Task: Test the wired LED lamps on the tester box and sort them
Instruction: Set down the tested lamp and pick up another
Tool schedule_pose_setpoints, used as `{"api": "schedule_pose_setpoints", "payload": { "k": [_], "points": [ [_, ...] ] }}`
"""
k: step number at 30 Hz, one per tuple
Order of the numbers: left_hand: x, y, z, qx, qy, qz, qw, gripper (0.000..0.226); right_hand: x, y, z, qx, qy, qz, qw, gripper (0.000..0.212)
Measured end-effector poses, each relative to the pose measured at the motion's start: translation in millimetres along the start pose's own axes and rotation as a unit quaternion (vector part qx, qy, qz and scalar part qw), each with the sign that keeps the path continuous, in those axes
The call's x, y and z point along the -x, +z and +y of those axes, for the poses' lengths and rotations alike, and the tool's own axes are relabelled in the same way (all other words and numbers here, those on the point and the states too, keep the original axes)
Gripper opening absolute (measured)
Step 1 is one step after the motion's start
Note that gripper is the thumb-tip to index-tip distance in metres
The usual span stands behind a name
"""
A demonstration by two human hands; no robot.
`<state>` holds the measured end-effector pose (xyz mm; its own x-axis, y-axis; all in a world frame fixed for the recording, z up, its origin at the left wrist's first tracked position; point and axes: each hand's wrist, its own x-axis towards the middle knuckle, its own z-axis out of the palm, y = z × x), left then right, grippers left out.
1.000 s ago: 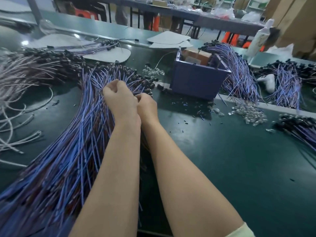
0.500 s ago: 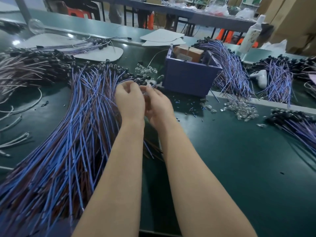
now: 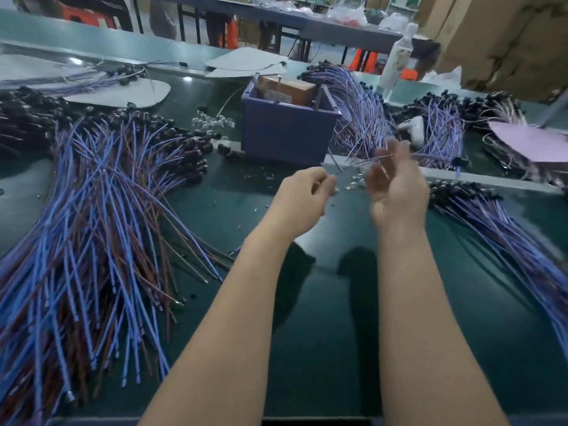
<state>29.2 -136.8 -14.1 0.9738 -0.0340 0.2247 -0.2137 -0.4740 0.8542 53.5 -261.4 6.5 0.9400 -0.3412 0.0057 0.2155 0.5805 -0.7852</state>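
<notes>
My left hand (image 3: 302,192) pinches the bare end of one wired LED lamp (image 3: 430,157), a thin purple lead. The lead runs right across the raised, blurred fingers of my right hand (image 3: 396,186), which hold it palm up. Its black lamp head (image 3: 458,162) hangs in the air to the right of that hand. Both hands hover above the green table (image 3: 322,302), just in front of the purple tester box (image 3: 289,133). A large pile of purple and brown wired lamps (image 3: 107,195) fans out on the left.
Another pile of wired lamps (image 3: 507,216) lies at the right, and more (image 3: 356,96) behind the box. Small clear caps (image 3: 213,121) sit left of the box. A white bottle (image 3: 399,53) stands at the back, and a pink sheet (image 3: 528,142) lies far right.
Both hands have left the left pile and moved right, in front of the box. They have drawn apart, with one lamp's lead now stretched between them.
</notes>
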Motion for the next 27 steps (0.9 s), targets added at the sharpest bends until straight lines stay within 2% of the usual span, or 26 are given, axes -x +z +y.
{"api": "schedule_pose_setpoints", "payload": {
  "k": [2,4,7,11,17,19,22,27],
  "points": [
    [-1.2,13.1,1.5,-0.028,0.030,0.011,0.999,0.026,3.4,-7.3,15.8,0.066,0.002,-0.051,0.997,0.019],
    [-2.3,19.0,-3.3,-0.048,0.035,0.021,0.998,0.027,4.8,-13.6,28.6,0.079,0.009,-0.062,0.995,0.022],
    [-2.5,15.4,-16.4,-0.077,0.016,0.026,0.997,0.024,-2.3,-24.1,33.3,0.037,0.014,0.020,0.999,0.026],
    [-3.0,4.4,-31.3,-0.112,-0.051,0.050,0.991,0.015,-15.5,-36.2,26.1,-0.036,-0.035,0.114,0.992,0.029],
    [-5.1,-12.9,-43.4,-0.017,-0.146,0.129,0.981,0.014,-19.2,-43.9,21.4,-0.073,-0.052,0.158,0.983,0.027],
    [-5.7,-15.7,-46.4,0.000,-0.169,0.152,0.974,0.021,-18.5,-43.8,21.8,-0.069,-0.054,0.159,0.983,0.027],
    [-7.7,-16.7,-49.3,0.054,-0.182,0.173,0.967,0.029,-17.0,-44.2,21.7,-0.065,-0.056,0.158,0.984,0.027],
    [-11.8,-12.7,-48.5,0.103,-0.189,0.228,0.950,0.029,-15.7,-43.2,24.1,-0.068,-0.056,0.162,0.983,0.028]
  ]
}}
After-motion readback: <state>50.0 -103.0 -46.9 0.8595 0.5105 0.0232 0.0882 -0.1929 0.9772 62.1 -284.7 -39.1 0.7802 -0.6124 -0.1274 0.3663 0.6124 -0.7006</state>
